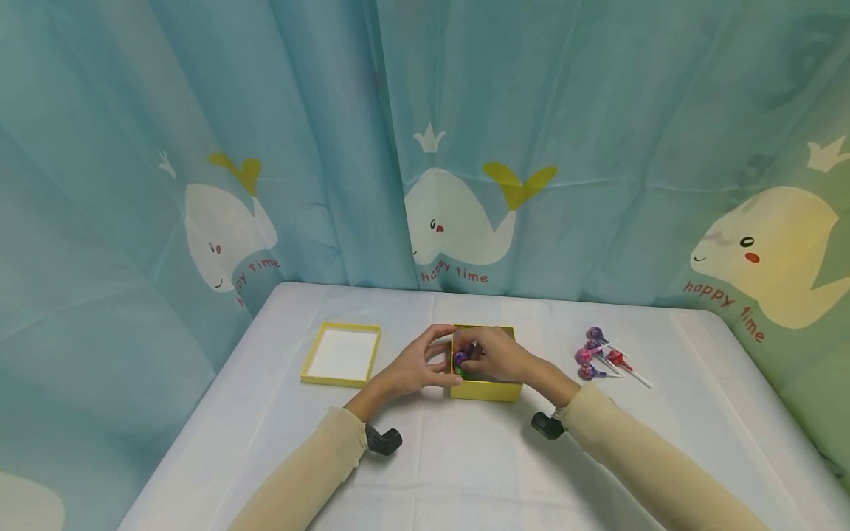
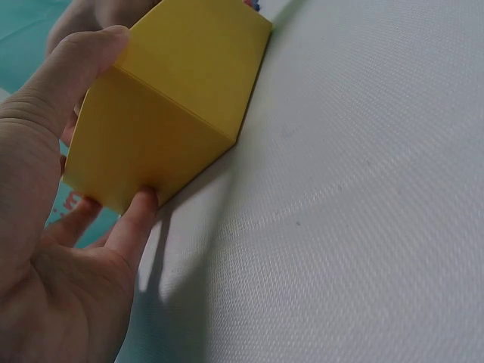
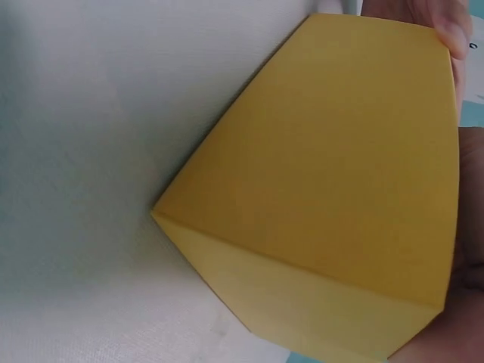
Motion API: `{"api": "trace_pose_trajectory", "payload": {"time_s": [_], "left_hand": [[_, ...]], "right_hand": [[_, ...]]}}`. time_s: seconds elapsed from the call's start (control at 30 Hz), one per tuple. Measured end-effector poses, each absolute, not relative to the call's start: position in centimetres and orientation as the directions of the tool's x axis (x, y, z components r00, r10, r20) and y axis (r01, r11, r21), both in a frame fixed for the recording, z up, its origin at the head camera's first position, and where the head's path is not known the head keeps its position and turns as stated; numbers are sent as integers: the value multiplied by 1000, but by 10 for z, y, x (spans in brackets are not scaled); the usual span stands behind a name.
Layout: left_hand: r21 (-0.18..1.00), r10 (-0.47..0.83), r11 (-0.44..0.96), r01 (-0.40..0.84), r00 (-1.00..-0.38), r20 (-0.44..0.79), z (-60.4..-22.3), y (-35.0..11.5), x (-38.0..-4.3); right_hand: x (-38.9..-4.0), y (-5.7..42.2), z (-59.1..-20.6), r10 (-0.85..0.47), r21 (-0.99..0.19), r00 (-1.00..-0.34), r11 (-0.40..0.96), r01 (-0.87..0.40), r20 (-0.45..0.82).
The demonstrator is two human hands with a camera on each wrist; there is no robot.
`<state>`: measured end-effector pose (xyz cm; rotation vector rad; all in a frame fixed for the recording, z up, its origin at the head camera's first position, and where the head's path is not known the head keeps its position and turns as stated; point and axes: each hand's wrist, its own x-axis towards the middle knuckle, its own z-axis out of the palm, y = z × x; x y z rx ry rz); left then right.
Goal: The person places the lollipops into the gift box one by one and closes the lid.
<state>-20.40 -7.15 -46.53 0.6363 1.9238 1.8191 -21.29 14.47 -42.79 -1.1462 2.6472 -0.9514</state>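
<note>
Lollipop [image 1: 460, 358] lay in the box [image 1: 487, 391], toward nine o'clock; left hand [image 1: 418, 363] clasped that side, right hand [image 1: 496, 355] was inside, whether pinching I couldn't tell. Steady bracing and light touch seemed best.

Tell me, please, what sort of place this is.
Probably a curtained indoor workspace: blue whale-print fabric curtains hang behind a white, cloth-covered table, where an open yellow rectangular box stands.
</note>
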Motion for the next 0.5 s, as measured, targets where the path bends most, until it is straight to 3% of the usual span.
{"api": "trace_pose_trajectory", "payload": {"time_s": [0.5], "left_hand": [[997, 577, 55, 51, -817, 10, -467, -71, -205]], "right_hand": [[-212, 145, -427, -684, -587, -715, 521, -619, 147]]}}
